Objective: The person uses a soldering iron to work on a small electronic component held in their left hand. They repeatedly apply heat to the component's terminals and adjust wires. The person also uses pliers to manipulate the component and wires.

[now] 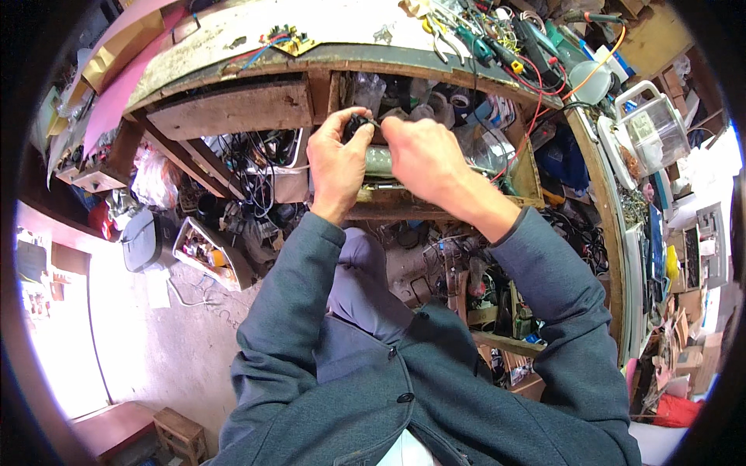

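Above an open drawer [404, 208] under the bench, both hands are close together. A small black part [355, 124] with dark strands is pinched between the thumb and fingers of my left hand [339, 165]; its exact kind does not show. Just to the right, my right hand [427, 159] is closed, thumb and fingertips pressed together beside the black part. What those fingertips hold, if anything, is hidden. A greenish cylinder in clear wrapping [378, 163] lies below and between the hands.
The bench top [194, 58] carries a small circuit board [287, 40] with wires, yellow-handled pliers [437, 39] and tangled leads. A white bin of cables [284, 182] stands left of the drawer. On the floor are a box of parts [210, 252] and a dark grey container [146, 241].
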